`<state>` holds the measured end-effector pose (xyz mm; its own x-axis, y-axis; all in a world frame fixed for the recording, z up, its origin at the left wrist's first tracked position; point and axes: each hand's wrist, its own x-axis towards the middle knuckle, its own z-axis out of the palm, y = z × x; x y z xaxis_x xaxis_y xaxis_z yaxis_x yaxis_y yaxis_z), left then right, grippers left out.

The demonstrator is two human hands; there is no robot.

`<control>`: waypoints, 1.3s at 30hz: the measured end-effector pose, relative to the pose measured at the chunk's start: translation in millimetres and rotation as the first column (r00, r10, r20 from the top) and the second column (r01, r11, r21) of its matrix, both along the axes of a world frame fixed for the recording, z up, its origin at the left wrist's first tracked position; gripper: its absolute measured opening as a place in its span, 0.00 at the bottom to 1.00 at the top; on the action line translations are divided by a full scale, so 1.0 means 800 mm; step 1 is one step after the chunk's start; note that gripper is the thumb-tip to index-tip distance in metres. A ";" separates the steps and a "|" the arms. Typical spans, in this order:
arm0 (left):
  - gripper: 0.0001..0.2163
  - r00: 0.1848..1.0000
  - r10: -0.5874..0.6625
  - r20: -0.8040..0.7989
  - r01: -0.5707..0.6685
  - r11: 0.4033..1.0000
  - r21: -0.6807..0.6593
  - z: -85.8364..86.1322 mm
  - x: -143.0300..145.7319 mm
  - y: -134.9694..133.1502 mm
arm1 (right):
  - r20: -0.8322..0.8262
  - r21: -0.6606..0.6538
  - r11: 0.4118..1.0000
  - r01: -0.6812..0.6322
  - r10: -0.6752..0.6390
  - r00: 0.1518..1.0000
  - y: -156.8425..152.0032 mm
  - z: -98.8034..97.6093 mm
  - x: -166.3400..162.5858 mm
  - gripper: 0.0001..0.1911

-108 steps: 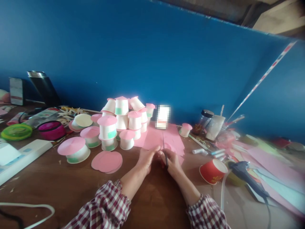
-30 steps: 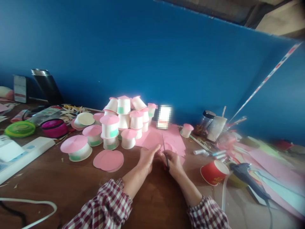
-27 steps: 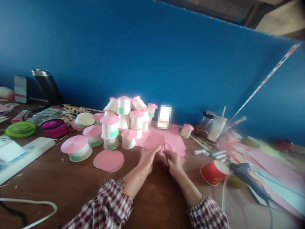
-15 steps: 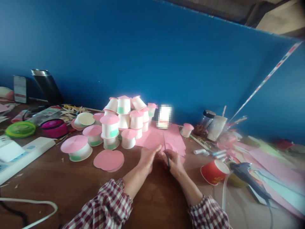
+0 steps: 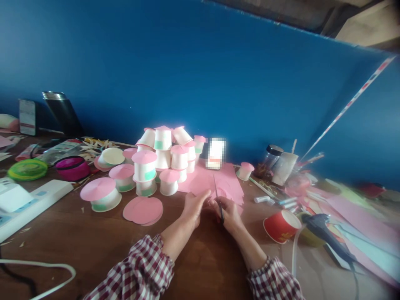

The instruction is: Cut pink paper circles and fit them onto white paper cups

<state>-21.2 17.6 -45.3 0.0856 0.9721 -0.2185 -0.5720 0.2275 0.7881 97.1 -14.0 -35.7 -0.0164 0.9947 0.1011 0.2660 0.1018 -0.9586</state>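
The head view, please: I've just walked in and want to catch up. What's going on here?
A person in checked sleeves is at a brown table. The right hand has scissors in its grip, pointing away toward pink paper. The left hand is close beside it; what its fingertips pinch, if anything, is unclear. To the left, pink discs lie near white cups with pink tops, several of them stacked.

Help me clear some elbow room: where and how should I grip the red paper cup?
Probably around the tapered side of the red paper cup, coming from the left: it widens toward the lower left, and the glue gun crowds its right.
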 end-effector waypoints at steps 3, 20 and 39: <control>0.11 1.000 0.002 0.010 -0.002 1.000 -0.011 0.007 0.000 -0.002 | -0.007 0.001 1.000 -0.003 0.003 1.000 0.000 -0.001 0.000 0.17; 0.08 1.000 -0.004 -0.029 0.003 0.999 -0.049 0.033 0.004 -0.013 | -0.084 0.003 1.000 -0.026 0.026 0.996 0.000 -0.003 -0.002 0.16; 0.10 0.999 0.010 -0.042 -0.011 1.000 -0.024 0.021 0.001 -0.008 | 0.009 0.012 1.000 0.005 -0.005 1.000 0.000 0.000 0.001 0.16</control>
<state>-20.2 11.5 -28.5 0.0661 0.9673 -0.2448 -0.5407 0.2409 0.8060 97.9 -13.9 -36.0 -0.0124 0.9935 0.1129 0.2753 0.1119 -0.9548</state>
